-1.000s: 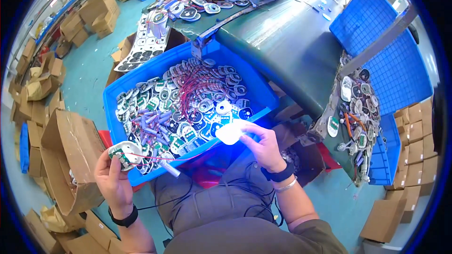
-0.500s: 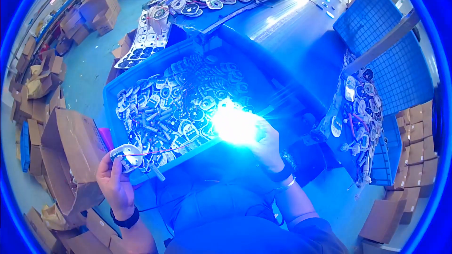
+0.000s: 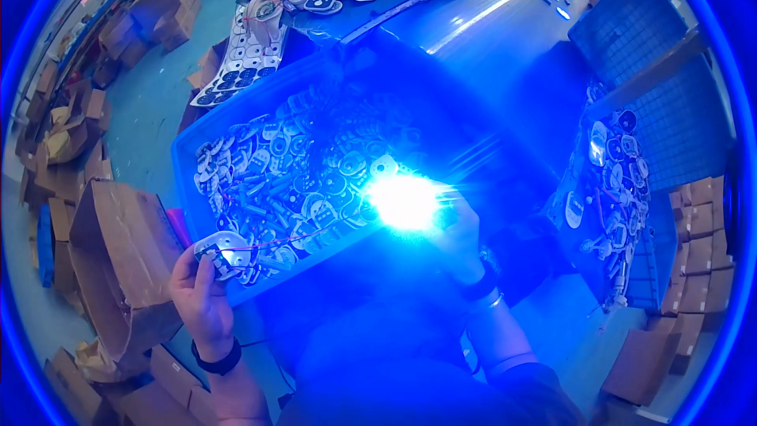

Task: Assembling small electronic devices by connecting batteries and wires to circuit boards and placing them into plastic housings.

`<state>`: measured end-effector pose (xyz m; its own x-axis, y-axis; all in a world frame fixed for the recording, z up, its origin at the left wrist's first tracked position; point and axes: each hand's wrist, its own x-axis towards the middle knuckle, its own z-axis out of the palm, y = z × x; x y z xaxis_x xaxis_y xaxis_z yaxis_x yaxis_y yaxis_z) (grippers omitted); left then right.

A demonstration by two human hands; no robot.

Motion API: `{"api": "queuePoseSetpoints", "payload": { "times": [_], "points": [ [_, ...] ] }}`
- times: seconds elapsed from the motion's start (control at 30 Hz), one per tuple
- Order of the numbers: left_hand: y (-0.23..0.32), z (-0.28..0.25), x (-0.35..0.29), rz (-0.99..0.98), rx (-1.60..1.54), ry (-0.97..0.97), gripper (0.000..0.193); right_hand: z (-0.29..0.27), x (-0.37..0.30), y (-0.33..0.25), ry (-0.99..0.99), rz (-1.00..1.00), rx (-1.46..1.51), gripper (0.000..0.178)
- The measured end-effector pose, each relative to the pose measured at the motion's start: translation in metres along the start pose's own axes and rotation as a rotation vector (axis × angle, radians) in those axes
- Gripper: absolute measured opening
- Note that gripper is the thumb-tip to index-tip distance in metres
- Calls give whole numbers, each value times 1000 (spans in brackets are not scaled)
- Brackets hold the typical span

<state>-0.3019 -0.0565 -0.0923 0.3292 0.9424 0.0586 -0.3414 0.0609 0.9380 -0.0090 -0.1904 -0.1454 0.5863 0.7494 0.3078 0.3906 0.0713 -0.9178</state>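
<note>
My left hand (image 3: pixel 203 300) pinches a white oval lamp part (image 3: pixel 234 243) that carries a small circuit board, near the front left rim of a blue bin (image 3: pixel 276 284). Thin red and dark wires (image 3: pixel 296 238) run from it toward my right hand (image 3: pixel 464 238). There, over the bin's front edge, my right fingers are closed at a brightly glowing light (image 3: pixel 406 201). White-blue glare hides the light's shape and my fingertips. Inside the bin lies a heap of similar white parts (image 3: pixel 272 146) and small cylinders (image 3: pixel 254 199).
An open cardboard box (image 3: pixel 126 260) stands left of the bin. More parts and wires are piled on the table (image 3: pixel 378 24) at the back and on the right (image 3: pixel 611 213). Stacked cartons (image 3: pixel 698 229) and blue crates (image 3: pixel 639 39) are at the right.
Both hands have shifted slightly right, and the white part and glowing light moved with them. The blue cast over the scene has deepened.
</note>
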Motion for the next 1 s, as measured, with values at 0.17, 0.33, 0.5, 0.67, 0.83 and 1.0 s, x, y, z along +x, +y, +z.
{"api": "queuePoseSetpoints", "payload": {
  "times": [0.17,0.33,0.5,0.67,0.83,1.0],
  "points": [
    [-5,-1,1,-17,26,36,24,3,2,11,-15,21,-19,47],
    [-5,2,6,-24,27,57,24,5,11,17,36,-65,31,36],
    [-5,20,25,-43,98,35,24,1,27,26,144,-122,-50,38],
    [0,83,75,-187,220,-174,22,-28,71,25,357,84,-205,40],
    [-5,191,143,-290,10,-410,25,-68,122,21,623,-84,-60,35],
    [-30,295,209,-354,-329,-571,16,-102,141,25,880,-38,466,26]
  ]
}}
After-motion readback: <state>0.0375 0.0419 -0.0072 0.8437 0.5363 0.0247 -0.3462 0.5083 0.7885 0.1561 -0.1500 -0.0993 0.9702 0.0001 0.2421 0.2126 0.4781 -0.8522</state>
